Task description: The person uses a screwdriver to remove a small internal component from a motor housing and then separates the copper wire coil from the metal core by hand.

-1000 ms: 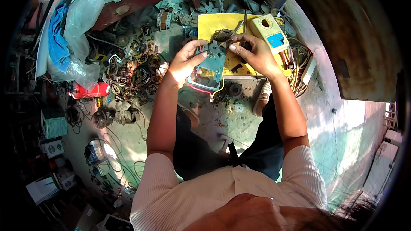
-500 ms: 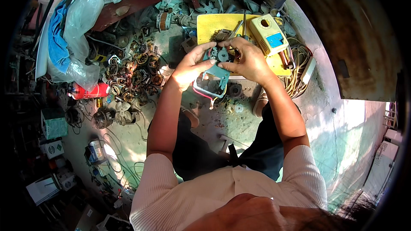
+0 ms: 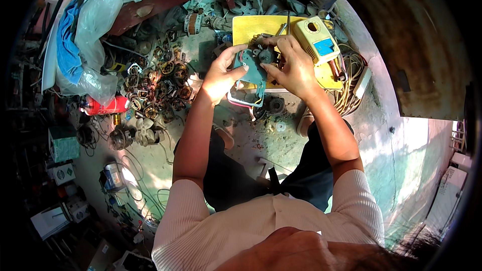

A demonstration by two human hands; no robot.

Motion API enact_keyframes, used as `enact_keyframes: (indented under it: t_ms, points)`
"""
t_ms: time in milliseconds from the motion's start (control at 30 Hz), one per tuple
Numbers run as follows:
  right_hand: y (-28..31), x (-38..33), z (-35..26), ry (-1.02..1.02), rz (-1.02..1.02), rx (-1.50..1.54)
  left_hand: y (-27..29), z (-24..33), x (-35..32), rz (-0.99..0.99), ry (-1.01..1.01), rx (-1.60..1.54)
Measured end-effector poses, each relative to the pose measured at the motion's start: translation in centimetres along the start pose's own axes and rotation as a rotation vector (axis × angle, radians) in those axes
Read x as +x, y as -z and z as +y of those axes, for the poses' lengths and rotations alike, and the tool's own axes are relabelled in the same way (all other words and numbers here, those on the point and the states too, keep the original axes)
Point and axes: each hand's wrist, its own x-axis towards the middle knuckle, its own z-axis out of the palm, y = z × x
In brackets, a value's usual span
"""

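Observation:
My left hand (image 3: 224, 74) grips a blue-green housing plate (image 3: 254, 73) by its left side, thumb on its face. A frame-like lower part and a pink-red wire (image 3: 241, 103) hang below it. At the plate's upper right, my right hand (image 3: 296, 65) pinches a dark, round gear-like part (image 3: 266, 56) between thumb and fingers. Whether that part still touches the plate cannot be made out. Just beyond my fingers, a screwdriver (image 3: 288, 22) and small dark metal parts lie on a yellow board (image 3: 246, 24).
A yellow box-shaped device (image 3: 315, 40) with a round hole stands on the board's right side. Coiled cable (image 3: 346, 95) lies beside it. Several copper-wound motor cores (image 3: 158, 80) are heaped at left, near a fan blade (image 3: 145, 133). A dark ring-shaped part (image 3: 275, 105) rests on the floor below the board.
The dark round part has shifted right with my right hand, baring more of the plate's face. My left hand has tilted the plate slightly.

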Motion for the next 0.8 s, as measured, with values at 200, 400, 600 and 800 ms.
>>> enact_keyframes:
  t_ms: [200,400,600,800]
  points:
    - [0.6,0.7,0.1,-0.365,-0.055,0.638,0.7,-0.7,0.1,0.017,-0.029,0.011]
    - [3.5,1.3,1.3,-0.533,0.129,1.202,1.4,-0.5,0.2,0.050,-0.071,0.000]
    - [4.1,0.8,1.2,-0.448,-0.014,-0.084,3.1,0.9,0.3,0.228,-0.043,-0.161]
    - [2.6,0.0,2.5,-0.452,-0.166,-0.582,3.3,0.5,0.3,0.191,-0.048,-0.338]
